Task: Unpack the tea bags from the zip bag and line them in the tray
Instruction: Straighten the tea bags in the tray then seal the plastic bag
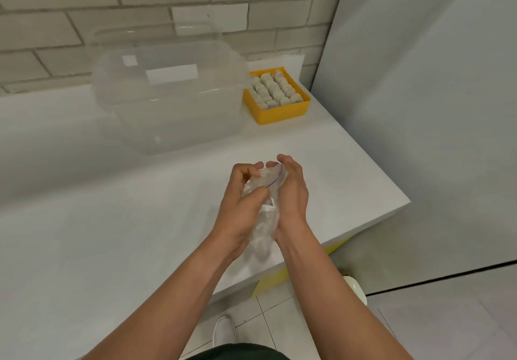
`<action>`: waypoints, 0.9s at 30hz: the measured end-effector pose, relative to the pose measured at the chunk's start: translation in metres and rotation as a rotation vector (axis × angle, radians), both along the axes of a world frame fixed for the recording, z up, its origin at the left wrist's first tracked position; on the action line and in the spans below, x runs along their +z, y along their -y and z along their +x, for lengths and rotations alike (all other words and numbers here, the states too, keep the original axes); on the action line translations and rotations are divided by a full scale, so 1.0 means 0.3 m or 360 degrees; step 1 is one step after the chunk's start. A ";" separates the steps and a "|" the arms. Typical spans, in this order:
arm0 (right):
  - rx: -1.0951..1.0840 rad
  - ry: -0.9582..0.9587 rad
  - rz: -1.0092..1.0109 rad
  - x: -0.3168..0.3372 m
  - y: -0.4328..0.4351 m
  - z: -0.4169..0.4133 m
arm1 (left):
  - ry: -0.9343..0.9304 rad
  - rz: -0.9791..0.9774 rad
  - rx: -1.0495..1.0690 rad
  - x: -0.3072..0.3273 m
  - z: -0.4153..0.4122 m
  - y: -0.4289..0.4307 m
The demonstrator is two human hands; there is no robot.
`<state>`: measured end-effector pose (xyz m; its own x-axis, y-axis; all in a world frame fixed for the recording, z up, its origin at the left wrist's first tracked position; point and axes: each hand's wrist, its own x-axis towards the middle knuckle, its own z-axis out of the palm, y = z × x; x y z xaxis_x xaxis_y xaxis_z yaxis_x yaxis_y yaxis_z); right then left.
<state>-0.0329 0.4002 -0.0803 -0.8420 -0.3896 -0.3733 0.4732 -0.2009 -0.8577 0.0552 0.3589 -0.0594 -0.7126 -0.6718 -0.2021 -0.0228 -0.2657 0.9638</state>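
Much of the zip bag (264, 226) is hidden between the left hand (240, 205) and the right hand (293, 191) (its contents cannot be told), and the tea bags (275, 89) in the yellow tray (279, 114) are too small to count.

- A white worktop (84, 219) runs along a brick wall (56, 32) and ends in a corner at the right.
- A large clear plastic box (173, 102) stands on it near the wall.
- Just right of the box sits a yellow tray (282, 114), filled with rows of tea bags (275, 89).
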 end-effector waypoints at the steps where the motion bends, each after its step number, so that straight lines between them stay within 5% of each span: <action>1: -0.0028 -0.0058 0.0019 0.013 -0.018 -0.014 | -0.0040 -0.0028 -0.0061 -0.003 -0.005 -0.024; 6: -0.0230 -0.0233 0.0266 0.022 -0.121 -0.066 | 0.0085 -0.0144 -0.0117 0.017 -0.071 -0.154; 12: -0.0269 -0.0437 0.0324 0.021 -0.371 -0.065 | 0.0068 0.0174 0.0227 0.005 -0.175 -0.238; 18: 0.0530 -0.1017 0.0292 -0.067 -0.721 -0.062 | -0.0054 0.0414 0.0321 -0.018 -0.311 -0.383; 24: 0.0709 -0.1414 0.0564 -0.207 -0.854 -0.126 | -0.0004 0.0187 0.0046 -0.163 -0.357 -0.611; 27: 0.0767 -0.1370 0.0681 -0.294 -0.910 -0.155 | 0.0126 0.0209 -0.0171 -0.264 -0.356 -0.709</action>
